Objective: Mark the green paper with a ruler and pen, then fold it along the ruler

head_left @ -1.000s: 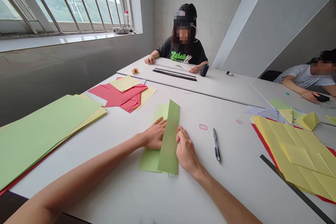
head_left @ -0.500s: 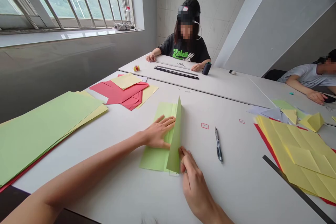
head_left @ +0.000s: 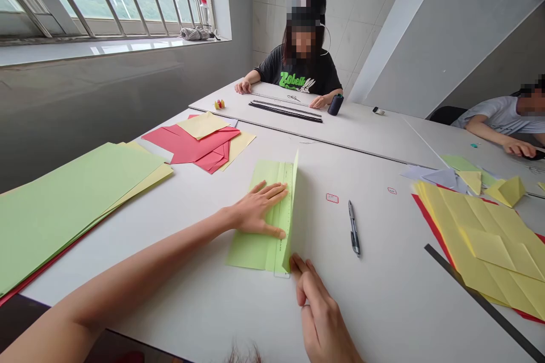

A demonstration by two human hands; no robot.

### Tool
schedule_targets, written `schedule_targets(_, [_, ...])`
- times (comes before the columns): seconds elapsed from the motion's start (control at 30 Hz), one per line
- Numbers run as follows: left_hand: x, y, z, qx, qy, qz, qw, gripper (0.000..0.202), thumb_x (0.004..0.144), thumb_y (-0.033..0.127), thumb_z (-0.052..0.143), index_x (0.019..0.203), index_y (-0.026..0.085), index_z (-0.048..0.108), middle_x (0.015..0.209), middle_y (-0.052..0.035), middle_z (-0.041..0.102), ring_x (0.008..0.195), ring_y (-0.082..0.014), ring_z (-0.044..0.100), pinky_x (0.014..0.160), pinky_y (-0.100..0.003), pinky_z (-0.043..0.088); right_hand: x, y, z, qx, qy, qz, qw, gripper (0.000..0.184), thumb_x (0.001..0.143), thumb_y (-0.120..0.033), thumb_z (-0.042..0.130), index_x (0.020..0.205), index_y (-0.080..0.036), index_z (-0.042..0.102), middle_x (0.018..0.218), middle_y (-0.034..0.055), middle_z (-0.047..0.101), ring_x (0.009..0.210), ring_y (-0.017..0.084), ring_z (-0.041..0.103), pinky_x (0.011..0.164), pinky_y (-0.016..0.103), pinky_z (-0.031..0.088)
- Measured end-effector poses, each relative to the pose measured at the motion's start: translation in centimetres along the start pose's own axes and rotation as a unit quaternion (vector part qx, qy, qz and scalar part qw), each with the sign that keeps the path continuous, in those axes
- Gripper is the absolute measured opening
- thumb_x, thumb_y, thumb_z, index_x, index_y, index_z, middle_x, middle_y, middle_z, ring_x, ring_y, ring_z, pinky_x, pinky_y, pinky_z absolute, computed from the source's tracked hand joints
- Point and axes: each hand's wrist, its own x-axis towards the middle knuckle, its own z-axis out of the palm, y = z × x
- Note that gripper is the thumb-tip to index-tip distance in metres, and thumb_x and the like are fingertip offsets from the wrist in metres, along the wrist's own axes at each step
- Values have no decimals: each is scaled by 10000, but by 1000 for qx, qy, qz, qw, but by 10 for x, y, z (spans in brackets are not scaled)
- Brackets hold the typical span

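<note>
Bright daylight from window (head_left: 114, 0) at left; glare along sill (head_left: 85, 51); shadows soft; edges stretched by wide-angle distortion; focus sharp.

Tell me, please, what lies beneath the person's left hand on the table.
The left hand rests on a light green paper sheet, next to a clear ruler beside an upright paper flap. The palm covers the paper directly beneath it, so that part cannot be seen.
</note>
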Motion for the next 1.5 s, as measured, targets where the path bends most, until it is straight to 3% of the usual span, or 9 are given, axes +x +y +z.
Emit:
schedule_targets(0.2, [-1, 2, -2, 21, 6, 26, 999, 529, 888, 449, 558, 1398, 310, 550, 1501, -41, 499, 1461, -315, 336, 1256, -525, -7, -7, 5, 16, -80, 27, -59, 995, 405, 774, 43, 357, 954, -252, 570, 1351, 82, 628, 1458, 232, 389, 1215, 519, 347])
schedule_targets(0.4, [0, 2, -1, 2, 6, -1, 1000, 962, 810, 648, 651, 1566, 155, 318, 1647, -139, 232, 1529, -337, 173, 1254, -518, 23, 21, -26, -12, 34, 40, 75, 996, 179, 878, -188, 515, 1019, -260, 430, 1366, 91, 611, 1291, 267, 572, 968, 400, 545])
schedule_targets(0.57, [-1, 2, 0, -24, 12, -6, 1000, 1060, 805, 779, 587, 1610, 208, 202, 1671, -107, 128, 1537, -337, 140, 1245, -514, -11, 50, -52, -23, 33, 43, 109, 993, 452, 792, -412, 717, 1113, -260, 438, 1189, 73, 667, 968, 238, 669, 769, 326, 558])
schedule_targets(0.8, [-3, 1, -1, -29, 11, 1, 1000, 1066, 815, 772, 590, 1616, 206, 173, 1672, -108, 95, 1545, -318, 110, 1245, -512, -34, 58, -37, -17, -49, 63, 109, 991, 191, 899, -416, 541, 890, -251, 444, 859, 10, 612, 719, 179, 551, 623, 281, 434])
schedule_targets(0.93, [-8, -5, -11, -46, -17, 3, 999, 1045, 809, 766, 609, 1615, 259, 177, 1674, -91, 83, 1545, -334, 82, 1239, -545, -33, 59, -19, -29, 39, 87, 180, 979, 353, 918, -470, 504, 717, -244, 322, 632, -46, 407, 555, 120, 336, 491, 251, 279])
schedule_targets(1.1, [-25, -20, -28, -41, -43, -42, 997, 1043, 772, 774, 648, 1603, 343, 189, 1677, -54, 82, 1541, -375, 21, 1197, -644, -65, 72, 0, -51, 187, 168, 256, 934, 384, 808, -589, 622, 736, -240, 478, 763, 14, 640, 603, 158, 504, 537, 289, 449])
schedule_targets(1.27, [-52, -32, -38, -37, -54, -61, 996, 1020, 769, 747, 674, 1593, 385, 194, 1679, -19, 71, 1543, -360, 23, 1218, -621, -24, 80, 12, -66, 266, 172, 301, 900, 387, 754, -590, 705, 874, -235, 609, 968, 105, 758, 712, 244, 665, 588, 342, 514])
schedule_targets(1.4, [-73, -25, -39, -40, -56, -89, 994, 966, 787, 716, 673, 1584, 403, 226, 1679, 7, 80, 1538, -379, 21, 1226, -617, 81, 81, 16, -69, 300, 194, 309, 882, 461, 749, -576, 728, 1051, -235, 659, 1063, 102, 758, 916, 279, 701, 685, 348, 562])
schedule_targets(1.5, [-81, -7, -27, -26, -15, -137, 990, 837, 880, 723, 541, 1582, 346, 286, 1675, -28, 129, 1532, -380, 110, 1223, -591, 169, 82, 16, -69, 336, 215, 291, 870, 464, 720, -565, 771, 1019, -228, 661, 1088, 105, 754, 967, 289, 701, 738, 362, 574])
